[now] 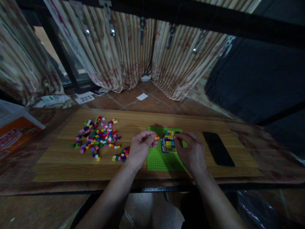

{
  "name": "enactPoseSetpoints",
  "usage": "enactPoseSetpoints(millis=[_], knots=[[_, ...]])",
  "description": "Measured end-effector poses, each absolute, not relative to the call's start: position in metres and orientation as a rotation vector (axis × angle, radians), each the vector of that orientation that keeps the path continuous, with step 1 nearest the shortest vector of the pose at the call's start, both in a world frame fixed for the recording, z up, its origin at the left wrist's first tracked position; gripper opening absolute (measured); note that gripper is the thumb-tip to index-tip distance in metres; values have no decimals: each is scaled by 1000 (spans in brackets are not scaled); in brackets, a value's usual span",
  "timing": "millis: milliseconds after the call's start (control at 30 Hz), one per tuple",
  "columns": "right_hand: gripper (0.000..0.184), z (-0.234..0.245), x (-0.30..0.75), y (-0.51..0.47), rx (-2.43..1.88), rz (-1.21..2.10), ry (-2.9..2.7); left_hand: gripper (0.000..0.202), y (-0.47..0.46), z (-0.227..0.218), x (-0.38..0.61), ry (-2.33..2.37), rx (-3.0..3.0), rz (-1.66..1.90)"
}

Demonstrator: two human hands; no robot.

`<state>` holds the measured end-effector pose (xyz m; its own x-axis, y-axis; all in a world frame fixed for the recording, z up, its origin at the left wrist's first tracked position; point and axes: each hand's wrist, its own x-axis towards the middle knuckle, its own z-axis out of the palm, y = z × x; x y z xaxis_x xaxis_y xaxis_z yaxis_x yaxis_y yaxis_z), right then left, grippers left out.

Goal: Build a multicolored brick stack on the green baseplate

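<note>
A green studded baseplate (156, 162) lies on the wooden board, with a small stacked structure of multicoloured building bricks (170, 143) on it. My left hand (141, 146) is over the plate's left edge, thumb and forefinger pinched on a small orange brick (157, 138). At the structure's right side is my right hand (192, 151), its fingers curled together with the tips near the upper bricks. Whether those fingertips hold a brick cannot be made out. My right hand hides part of the structure and the plate's right side.
A large scatter of loose bricks (102, 136) covers the board's left part, with a smaller pile (122, 155) by my left forearm. A black phone-like slab (218, 149) lies at right. An orange and white package (19, 132) stands far left; curtains (124, 51) hang behind.
</note>
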<state>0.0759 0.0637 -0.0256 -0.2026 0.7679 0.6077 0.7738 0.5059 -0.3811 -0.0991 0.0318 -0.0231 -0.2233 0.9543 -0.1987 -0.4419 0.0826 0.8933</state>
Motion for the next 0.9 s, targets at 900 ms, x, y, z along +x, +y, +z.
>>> enactPoseSetpoints(millis=[900], knots=[[18,-39,75,56,-1299,-89,-1940,18,30,-23,-102,1120,628,1467]])
